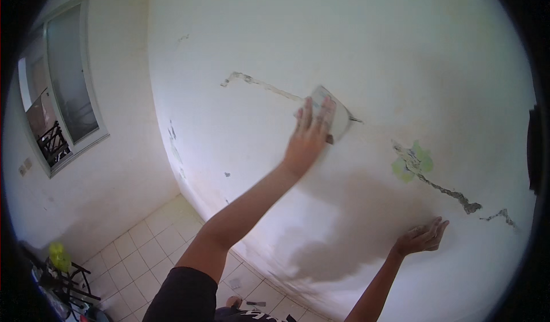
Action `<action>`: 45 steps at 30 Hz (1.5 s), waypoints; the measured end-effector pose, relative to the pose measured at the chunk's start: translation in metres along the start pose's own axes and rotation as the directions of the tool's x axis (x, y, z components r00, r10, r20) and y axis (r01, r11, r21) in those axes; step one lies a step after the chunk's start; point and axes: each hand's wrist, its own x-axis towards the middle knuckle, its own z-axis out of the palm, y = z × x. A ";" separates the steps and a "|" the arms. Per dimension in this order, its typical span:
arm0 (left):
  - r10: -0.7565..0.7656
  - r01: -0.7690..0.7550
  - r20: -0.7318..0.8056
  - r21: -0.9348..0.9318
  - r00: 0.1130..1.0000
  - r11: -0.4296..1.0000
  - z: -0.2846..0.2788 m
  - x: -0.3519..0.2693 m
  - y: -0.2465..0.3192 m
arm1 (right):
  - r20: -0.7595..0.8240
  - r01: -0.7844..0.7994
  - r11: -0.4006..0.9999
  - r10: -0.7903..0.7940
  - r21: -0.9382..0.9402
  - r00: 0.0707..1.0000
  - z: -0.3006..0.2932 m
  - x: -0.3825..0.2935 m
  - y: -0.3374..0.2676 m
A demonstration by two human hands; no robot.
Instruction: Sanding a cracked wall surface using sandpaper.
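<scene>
My left hand [310, 126] lies flat against a thin grey sheet [341, 118], which looks like sandpaper, and presses it to the white plastered wall [365, 43]. A brown corner of the sheet shows below my fingers. Under it runs a long wall crack [270, 87], partly covered by the sheet and hand. Lower on the right, my right hand [423, 236] is held close to the wall with nothing in it, its fingers loosely bent. Above that hand runs a wide, dark crack [451, 193], with a pale green patch [424, 159] around its upper end.
A scraper [255, 303] and a small flat piece [235, 283] lie on the tiled floor [129, 257] near a foot [234, 301]. At the lower left stands a dark-framed rack [79, 279] with a yellow-green item [59, 256]. A sliding window [71, 73] is on the left wall.
</scene>
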 end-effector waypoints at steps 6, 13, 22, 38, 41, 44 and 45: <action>-0.139 0.138 -0.055 -0.022 0.989 0.990 -0.003 0.002 -0.020 | -0.012 0.009 0.995 -0.008 0.098 1.000 0.000 0.014 -0.019; -0.224 0.224 -0.009 0.003 0.974 0.974 -0.008 -0.011 -0.032 | 0.209 0.363 0.747 -0.549 0.557 0.809 0.022 0.147 -0.191; -0.376 0.378 0.085 -0.010 0.923 0.926 0.000 -0.053 -0.064 | 0.211 0.551 0.682 -0.700 0.481 0.682 0.049 0.195 -0.258; -0.266 0.275 -0.132 0.055 0.955 0.960 0.018 -0.015 -0.072 | 0.215 0.201 0.964 -0.236 0.175 0.948 0.040 0.119 -0.238; -0.284 0.285 -0.137 -0.010 0.949 0.959 0.017 -0.015 -0.067 | 0.237 0.198 0.973 -0.221 0.118 0.946 0.037 0.110 -0.237; 0.038 -0.043 -0.071 -0.078 0.997 0.996 0.027 -0.014 -0.003 | 0.231 0.180 0.977 -0.202 0.113 0.952 0.036 0.108 -0.235; 0.195 -0.195 -0.005 0.039 0.981 0.980 0.025 -0.013 0.016 | 0.228 0.182 0.976 -0.206 0.124 0.952 0.037 0.109 -0.234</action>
